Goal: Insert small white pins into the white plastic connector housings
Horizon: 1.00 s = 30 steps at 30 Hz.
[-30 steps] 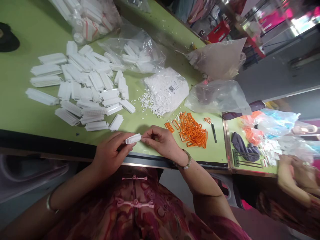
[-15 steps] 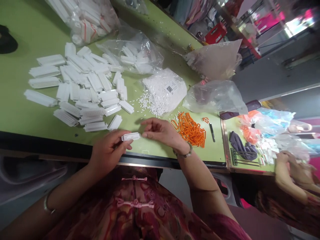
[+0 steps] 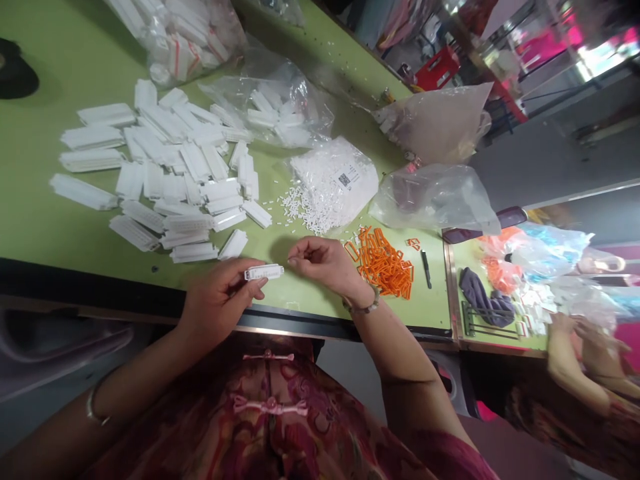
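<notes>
From my head camera, my left hand (image 3: 215, 300) has its fingers (image 3: 254, 284) curled round a white plastic connector housing (image 3: 263, 272), held over the worktop (image 3: 285, 297) near its edge; it looks light and stiff (best pinched along its long sides). My right hand (image 3: 325, 261) is empty, its fingertips (image 3: 295, 261) drawn together just beside it. Nothing stands between them; a pile of housings (image 3: 175, 187) lies beyond, near a bag of white pins (image 3: 335, 180) and orange plastic frames (image 3: 383, 263).

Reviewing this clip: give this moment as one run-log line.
left hand holds white plastic piece | right hand pinched, apart from it | nearby: orange plastic frames
</notes>
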Tool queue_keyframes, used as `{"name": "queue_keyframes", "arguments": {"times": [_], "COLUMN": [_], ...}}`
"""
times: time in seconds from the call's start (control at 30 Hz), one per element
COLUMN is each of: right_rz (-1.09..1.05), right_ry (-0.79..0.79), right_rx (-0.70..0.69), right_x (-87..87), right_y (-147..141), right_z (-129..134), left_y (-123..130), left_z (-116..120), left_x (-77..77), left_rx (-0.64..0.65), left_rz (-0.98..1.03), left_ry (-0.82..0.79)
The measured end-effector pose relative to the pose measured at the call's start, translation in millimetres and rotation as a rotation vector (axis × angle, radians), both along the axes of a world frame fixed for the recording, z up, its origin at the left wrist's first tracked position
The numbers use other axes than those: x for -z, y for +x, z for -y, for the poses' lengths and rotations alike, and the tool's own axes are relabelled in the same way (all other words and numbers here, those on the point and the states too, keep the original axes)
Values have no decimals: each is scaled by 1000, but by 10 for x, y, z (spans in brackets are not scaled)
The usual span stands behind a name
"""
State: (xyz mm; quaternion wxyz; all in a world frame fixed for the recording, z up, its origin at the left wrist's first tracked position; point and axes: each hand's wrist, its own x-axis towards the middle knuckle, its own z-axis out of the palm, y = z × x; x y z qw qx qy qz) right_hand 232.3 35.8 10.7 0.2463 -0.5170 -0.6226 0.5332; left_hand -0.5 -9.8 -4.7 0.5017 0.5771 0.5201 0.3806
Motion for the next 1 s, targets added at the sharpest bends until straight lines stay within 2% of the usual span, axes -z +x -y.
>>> {"name": "queue_keyframes", "arguments": {"times": [0.1, 0.3, 0.43, 0.57, 0.73, 0.87, 1.0], "right_rz": [-112, -84, -96, -110, -260, -334, -357], "right_ry": [-48, 124, 114, 44, -123, -346, -341], "right_rx": [-13, -68, -58, -46, 36, -87, -43], "right_x": [28, 119, 125, 131, 122, 38, 12], "right_y": [7, -28, -27, -60, -112, -126, -145], "right_z": [131, 186, 175, 189, 194, 168, 164], "left_y": [3, 15, 20, 10, -16, -41, -52], "left_z": [2, 8, 12, 7, -7, 6, 18], "left_x": [-7, -33, -30, -45, -56, -29, -16], "left_rx": [5, 10, 7, 15, 58, 91, 104], "left_rz": [-8, -27, -25, -35, -21, -40, -48], "left_ry": [11, 27, 40, 62, 121, 137, 122]}}
